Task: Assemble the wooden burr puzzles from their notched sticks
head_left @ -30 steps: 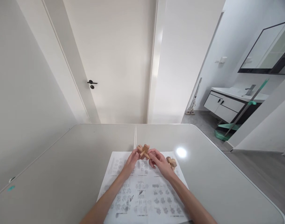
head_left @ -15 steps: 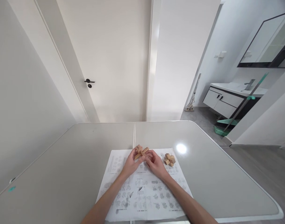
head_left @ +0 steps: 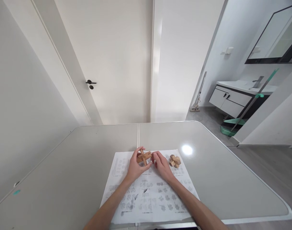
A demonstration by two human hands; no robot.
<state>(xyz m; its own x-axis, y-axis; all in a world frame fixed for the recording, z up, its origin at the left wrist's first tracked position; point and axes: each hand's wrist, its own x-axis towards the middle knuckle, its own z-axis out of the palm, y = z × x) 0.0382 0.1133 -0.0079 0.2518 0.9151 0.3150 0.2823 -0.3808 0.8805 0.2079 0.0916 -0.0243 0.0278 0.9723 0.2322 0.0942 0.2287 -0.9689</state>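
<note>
My left hand (head_left: 134, 166) is closed around a partly joined wooden burr puzzle (head_left: 144, 156), with one stick upright between thumb and fingers and a marked block crossing it. At the block's right end, my right hand (head_left: 161, 164) pinches with bent fingers; its fingertips partly hide what they hold. Just right of that hand, a second wooden burr puzzle (head_left: 175, 161), joined in a star-like shape, rests on a printed paper sheet (head_left: 150, 209). The sheet carries rows of small grey diagrams and lies beneath both hands.
The sheet lies on a grey table (head_left: 71, 179) with a pale rim and a seam down its middle. Beyond the table stands a white door (head_left: 117, 64) with a black handle. At the right are a sink cabinet (head_left: 229, 99), a mop and a green dustpan (head_left: 228, 131).
The puzzle in my hands has been turned: one stick now stands upright and the marked block points right. My right hand has shifted slightly right, to the block's end. The view has moved slightly.
</note>
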